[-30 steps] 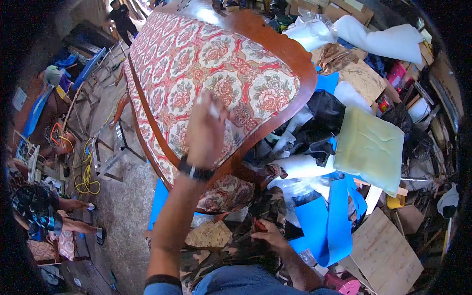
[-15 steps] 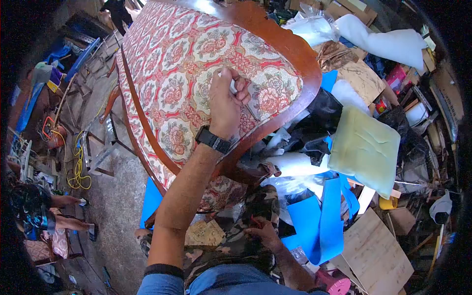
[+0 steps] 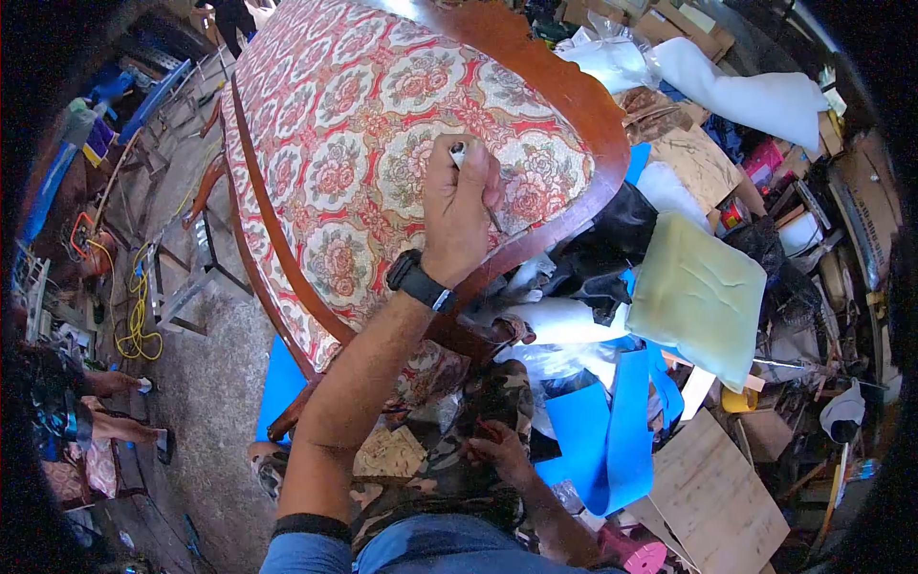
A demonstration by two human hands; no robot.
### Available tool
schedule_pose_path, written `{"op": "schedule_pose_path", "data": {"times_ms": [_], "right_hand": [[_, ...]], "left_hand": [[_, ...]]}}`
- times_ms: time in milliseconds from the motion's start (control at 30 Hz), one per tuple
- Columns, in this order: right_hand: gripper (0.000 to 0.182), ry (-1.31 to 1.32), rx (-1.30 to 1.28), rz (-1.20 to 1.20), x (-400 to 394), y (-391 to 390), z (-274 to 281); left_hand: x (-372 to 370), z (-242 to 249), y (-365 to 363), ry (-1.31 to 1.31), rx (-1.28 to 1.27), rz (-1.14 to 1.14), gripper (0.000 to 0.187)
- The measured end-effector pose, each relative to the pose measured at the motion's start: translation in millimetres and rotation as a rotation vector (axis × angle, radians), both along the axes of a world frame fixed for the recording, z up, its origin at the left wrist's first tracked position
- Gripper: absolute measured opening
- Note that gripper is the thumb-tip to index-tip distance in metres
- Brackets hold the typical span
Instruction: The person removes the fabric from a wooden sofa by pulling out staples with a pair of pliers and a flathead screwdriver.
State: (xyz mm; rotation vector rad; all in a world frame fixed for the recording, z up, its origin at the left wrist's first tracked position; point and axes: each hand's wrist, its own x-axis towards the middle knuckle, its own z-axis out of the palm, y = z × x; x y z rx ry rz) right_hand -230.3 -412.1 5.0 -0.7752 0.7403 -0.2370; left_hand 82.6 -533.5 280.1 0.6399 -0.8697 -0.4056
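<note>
My left hand (image 3: 459,206), with a black watch on its wrist, is closed in a fist around a thin-shafted tool with a pale handle (image 3: 458,153). The tool's metal shaft slants down to the right, its tip close to the seam between the floral upholstery (image 3: 335,172) and the curved wooden frame (image 3: 598,191) of a sofa or chair. Down by my camouflage-clad leg, my right hand (image 3: 499,450) has its fingers curled. A small reddish bit shows at those fingers, too small to name.
On the right lie a yellowish foam cushion (image 3: 698,297), blue sheet material (image 3: 607,430), a plywood board (image 3: 722,488) and white padding rolls (image 3: 736,81). Metal frames (image 3: 186,287) and a yellow cord (image 3: 139,320) are on the left floor. Another person's legs (image 3: 120,421) show at left.
My left hand has shifted slightly right and turned, showing the handle's end more; the tool's tip stays by the wooden edge. The whole view has moved a little.
</note>
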Motion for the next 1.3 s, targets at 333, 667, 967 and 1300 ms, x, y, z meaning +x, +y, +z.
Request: {"op": "schedule_pose_path", "data": {"times_ms": [333,667,967,1300], "right_hand": [[0.032,-0.002,-0.043,-0.07,8,-7,6],[0.049,-0.154,-0.195,-0.257,24,-91,102],[0.058,-0.103,-2.024,-0.116,130,-181,383],[0.049,-0.167,-2.388,0.138,203,-176,469]], "left_hand": [[-2,6,3,-0.288,0.165,0.049,0.019],[17,12,9,-0.388,0.241,-0.014,0.017],[16,18,16,-0.531,0.322,0.162,0.022],[21,16,18,-0.586,0.356,0.215,0.036]]}}
